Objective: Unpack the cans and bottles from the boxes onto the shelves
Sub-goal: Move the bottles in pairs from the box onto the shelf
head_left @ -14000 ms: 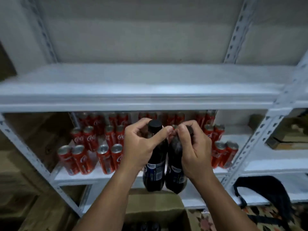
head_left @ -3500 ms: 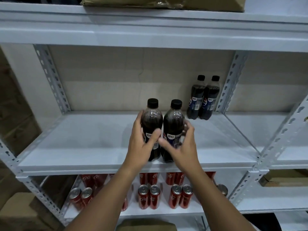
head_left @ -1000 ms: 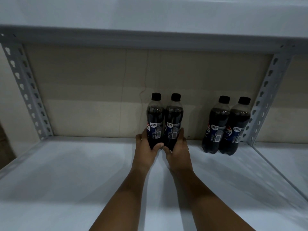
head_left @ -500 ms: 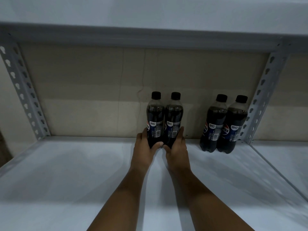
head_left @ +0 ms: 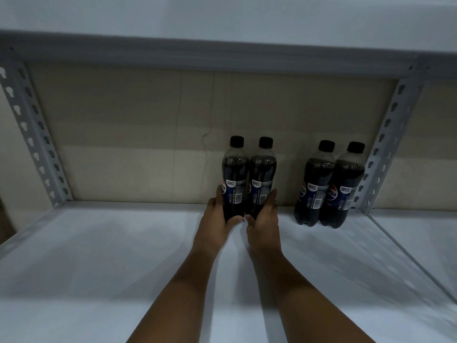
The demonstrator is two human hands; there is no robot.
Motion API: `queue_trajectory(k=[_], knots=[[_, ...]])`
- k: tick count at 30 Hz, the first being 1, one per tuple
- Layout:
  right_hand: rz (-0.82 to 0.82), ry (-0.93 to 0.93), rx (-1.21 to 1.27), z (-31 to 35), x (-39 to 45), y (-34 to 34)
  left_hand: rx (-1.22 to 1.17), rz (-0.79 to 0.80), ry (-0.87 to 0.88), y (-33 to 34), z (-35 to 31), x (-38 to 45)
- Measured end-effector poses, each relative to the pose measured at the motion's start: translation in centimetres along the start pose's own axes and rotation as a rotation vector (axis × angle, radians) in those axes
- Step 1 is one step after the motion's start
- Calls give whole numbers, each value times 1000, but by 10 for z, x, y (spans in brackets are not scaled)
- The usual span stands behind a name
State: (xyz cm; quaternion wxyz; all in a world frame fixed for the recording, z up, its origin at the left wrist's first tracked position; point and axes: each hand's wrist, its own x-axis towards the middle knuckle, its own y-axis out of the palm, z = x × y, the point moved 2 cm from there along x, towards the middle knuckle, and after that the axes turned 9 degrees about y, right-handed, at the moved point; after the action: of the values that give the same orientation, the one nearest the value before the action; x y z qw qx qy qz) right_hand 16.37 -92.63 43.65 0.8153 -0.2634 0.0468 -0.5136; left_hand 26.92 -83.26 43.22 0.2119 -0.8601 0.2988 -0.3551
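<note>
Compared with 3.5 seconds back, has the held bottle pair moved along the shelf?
Yes. The held bottle pair went from the shelf's front edge back to the rear wall, left of the other two bottles.

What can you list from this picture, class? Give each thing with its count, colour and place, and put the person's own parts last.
Held bottles: 2, dark cola with black caps and blue labels, upright side by side at the back of the shelf, middle.
Standing bottles: 2, same dark cola and black caps, upright at the back right, beside the right post, apart from the held pair.
Shelf: 1, white, under all four bottles.
Upper shelf: 1, white-grey, overhead.
Posts: 2, grey with punched holes, back left and back right.
Back wall: 1, beige.
Left hand: 1, grip round the left held bottle.
Right hand: 1, grip round the right held bottle.
</note>
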Motion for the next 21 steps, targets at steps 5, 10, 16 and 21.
queue_trajectory(k=[5,10,16,21], knots=[[13,17,14,-2,2,0,19,-19,-17,2,-2,0],[32,14,11,0,0,-5,17,-49,-16,-2,-11,-5],[-39,-7,-53,-22,-7,-46,210,-373,325,2,-61,-32],[-312,-47,28,-52,-2,-115,-157,-130,209,72,-118,-30]])
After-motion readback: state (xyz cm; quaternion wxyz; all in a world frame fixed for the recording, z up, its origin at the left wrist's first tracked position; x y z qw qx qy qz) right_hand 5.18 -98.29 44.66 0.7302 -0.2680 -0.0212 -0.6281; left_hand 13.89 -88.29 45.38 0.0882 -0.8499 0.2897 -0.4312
